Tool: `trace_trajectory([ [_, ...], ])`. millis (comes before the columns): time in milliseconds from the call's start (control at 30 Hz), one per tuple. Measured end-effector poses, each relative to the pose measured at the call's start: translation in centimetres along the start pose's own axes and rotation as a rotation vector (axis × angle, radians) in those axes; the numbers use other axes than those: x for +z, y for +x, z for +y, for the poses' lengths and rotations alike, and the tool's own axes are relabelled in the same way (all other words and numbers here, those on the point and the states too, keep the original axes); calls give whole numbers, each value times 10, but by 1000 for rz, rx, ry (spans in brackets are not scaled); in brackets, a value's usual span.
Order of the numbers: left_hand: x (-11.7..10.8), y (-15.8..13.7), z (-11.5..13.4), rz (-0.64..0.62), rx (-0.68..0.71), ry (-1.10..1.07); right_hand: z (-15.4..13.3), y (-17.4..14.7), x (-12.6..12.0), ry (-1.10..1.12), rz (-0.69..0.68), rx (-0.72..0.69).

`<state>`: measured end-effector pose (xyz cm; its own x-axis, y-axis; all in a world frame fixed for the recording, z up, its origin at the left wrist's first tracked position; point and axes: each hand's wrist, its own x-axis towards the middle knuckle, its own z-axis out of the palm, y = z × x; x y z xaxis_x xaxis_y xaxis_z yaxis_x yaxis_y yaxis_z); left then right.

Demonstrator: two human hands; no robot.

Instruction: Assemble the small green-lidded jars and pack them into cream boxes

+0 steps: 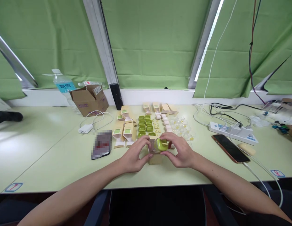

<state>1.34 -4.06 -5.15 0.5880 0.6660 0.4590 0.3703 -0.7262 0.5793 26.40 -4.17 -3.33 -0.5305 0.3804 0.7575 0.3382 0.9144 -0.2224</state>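
Note:
My left hand point(136, 153) pinches a small beige cardboard box point(155, 160) by its side, near the table's front edge. Between the thumb and fingers of my right hand point(180, 150) is a small clear container with a lime-green top point(162, 144), tilted against the box opening. How far it sits inside the box I cannot tell. Just beyond my hands stand rows of green cups point(142, 123), small yellowish square pieces point(156, 125), white rounded pieces point(168, 126) and clear plastic cups point(181, 125).
Several opened beige boxes point(128, 133) lie left of the cups, with more boxes point(156, 108) behind. A pixelated phone-like object point(101, 145), a brown carton point(90, 102) and a black cylinder point(116, 96) are leftward. Rightward lie a power strip point(233, 131), a phone point(230, 148) and cables.

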Motion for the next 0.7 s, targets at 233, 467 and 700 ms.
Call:
trace_trajectory([
  [233, 3, 1, -1, 57, -21, 5, -4, -3, 3, -243, -23, -71],
  [467, 6, -2, 0, 93, -42, 37, -7, -3, 8, -262, -24, -75],
  [700, 8, -2, -4, 111, -37, 37, -10, 2, 17, -274, 10, 96],
])
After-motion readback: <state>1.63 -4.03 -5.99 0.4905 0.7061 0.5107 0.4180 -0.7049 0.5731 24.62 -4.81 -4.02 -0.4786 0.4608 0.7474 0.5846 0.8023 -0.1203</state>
